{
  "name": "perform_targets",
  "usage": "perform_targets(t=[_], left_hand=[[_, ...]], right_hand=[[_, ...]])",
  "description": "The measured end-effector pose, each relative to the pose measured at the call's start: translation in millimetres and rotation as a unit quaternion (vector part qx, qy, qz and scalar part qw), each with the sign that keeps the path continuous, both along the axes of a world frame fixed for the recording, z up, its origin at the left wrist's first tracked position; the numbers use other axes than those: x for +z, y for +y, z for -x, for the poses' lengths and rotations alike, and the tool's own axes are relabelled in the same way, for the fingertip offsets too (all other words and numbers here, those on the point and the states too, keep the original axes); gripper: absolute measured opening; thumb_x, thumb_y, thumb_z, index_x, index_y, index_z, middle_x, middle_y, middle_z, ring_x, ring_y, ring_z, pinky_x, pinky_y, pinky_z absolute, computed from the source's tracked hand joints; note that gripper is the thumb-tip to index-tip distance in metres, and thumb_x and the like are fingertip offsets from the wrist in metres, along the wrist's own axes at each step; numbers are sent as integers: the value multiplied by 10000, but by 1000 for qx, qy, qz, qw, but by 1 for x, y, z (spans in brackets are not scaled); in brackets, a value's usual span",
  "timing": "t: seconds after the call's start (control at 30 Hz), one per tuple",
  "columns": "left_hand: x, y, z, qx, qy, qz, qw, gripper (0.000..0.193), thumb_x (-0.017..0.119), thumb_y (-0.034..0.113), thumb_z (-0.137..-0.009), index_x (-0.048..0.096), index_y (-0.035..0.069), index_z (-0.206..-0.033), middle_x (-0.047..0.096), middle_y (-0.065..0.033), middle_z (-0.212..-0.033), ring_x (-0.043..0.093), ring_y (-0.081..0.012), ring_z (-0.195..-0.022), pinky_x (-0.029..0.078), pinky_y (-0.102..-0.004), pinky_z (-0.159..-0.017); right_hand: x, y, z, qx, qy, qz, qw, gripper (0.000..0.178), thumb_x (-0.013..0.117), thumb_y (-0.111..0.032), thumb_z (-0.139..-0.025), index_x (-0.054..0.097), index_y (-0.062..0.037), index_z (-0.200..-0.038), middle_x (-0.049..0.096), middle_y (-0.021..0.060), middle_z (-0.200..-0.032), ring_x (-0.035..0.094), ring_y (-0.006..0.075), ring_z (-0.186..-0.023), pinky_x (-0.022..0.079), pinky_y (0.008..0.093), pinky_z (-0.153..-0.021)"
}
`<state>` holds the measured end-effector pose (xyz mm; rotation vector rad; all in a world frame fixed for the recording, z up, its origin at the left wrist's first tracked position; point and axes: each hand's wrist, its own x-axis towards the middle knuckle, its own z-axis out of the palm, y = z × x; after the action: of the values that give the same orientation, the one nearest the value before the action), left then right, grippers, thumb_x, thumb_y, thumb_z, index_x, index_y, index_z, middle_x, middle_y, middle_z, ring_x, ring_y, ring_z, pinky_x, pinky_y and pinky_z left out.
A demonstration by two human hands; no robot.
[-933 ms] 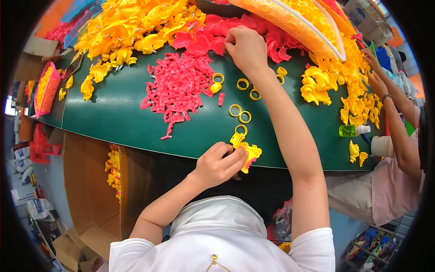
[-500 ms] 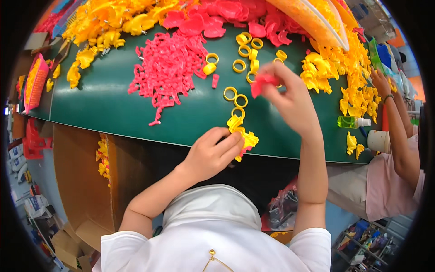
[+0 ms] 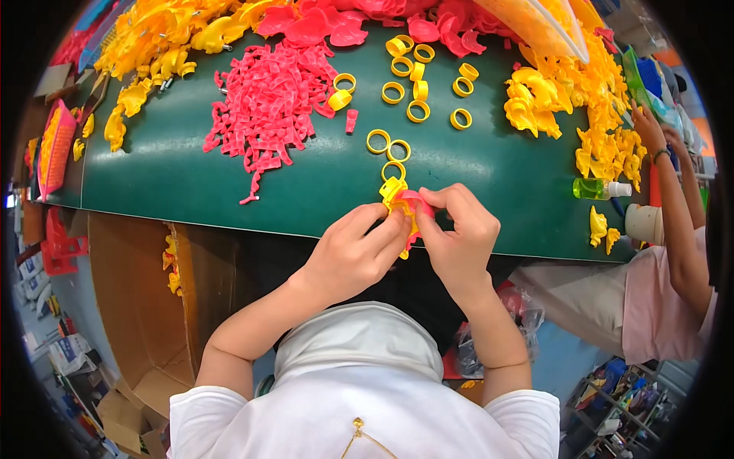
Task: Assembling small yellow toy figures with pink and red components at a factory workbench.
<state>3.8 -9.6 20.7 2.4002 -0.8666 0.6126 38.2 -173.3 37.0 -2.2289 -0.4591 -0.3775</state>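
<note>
At the table's near edge my left hand grips a yellow plastic part, whose lower portion is mostly covered by fingers. From the right, my right hand pinches a curved pink plastic piece and presses it against the yellow part. The fingers of both hands hide how the two pieces meet. Just beyond the yellow part lie several yellow rings, the nearest one touching or almost touching it.
The green table bears a pile of small pink pieces, larger pink shells and yellow part heaps. A green spray bottle lies at right, near a co-worker's arm. A cardboard box stands below the table's left edge.
My right hand has come down and left from over the rings, bringing the pink piece to the yellow part. My left hand keeps its grip. The view has shifted slightly.
</note>
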Motion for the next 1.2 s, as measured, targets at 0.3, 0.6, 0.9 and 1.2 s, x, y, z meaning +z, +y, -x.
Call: perform_targets(t=[0.3, 0.6, 0.9, 1.2], left_hand=[[2, 3, -4, -14, -1, -26, 1000, 425, 734, 98, -601, 675, -35, -1000, 634, -111, -1007, 613, -254, -861, 553, -331, -687], [2, 4, -4, -25, -19, -28, 999, 408, 711, 52, -611, 678, -27, -1011, 636, -102, -1011, 613, -245, -848, 553, -318, -664], [2, 10, -10, -53, 11, -27, 998, 400, 698, 29, -600, 685, -12, -997, 639, -94, -1008, 610, -239, -819, 549, -312, -633], [-5, 1, -13, -50, -55, 9, 997, 319, 697, 53, -632, 669, -9, -943, 596, -87, -946, 580, -215, -765, 514, -304, -639]], right_hand=[[4, -2, -6, 23, 54, -35, 998, 123, 722, 45, -702, 651, 28, -801, 610, 83, -673, 591, 148, -578, 459, 265, -534], [6, -9, -8, 28, -4, 39, 999, 123, 740, 20, -722, 662, 30, -817, 618, 102, -685, 604, 184, -574, 455, 265, -513], [24, -38, -43, 251, 204, -2, 946, 271, 714, -28, -786, 673, 37, -1045, 701, 163, -900, 688, 261, -783, 529, 290, -700], [7, -29, 5, 105, 110, -70, 986, 263, 669, -21, -824, 681, 19, -1084, 702, 161, -997, 675, 254, -878, 517, 310, -779]])
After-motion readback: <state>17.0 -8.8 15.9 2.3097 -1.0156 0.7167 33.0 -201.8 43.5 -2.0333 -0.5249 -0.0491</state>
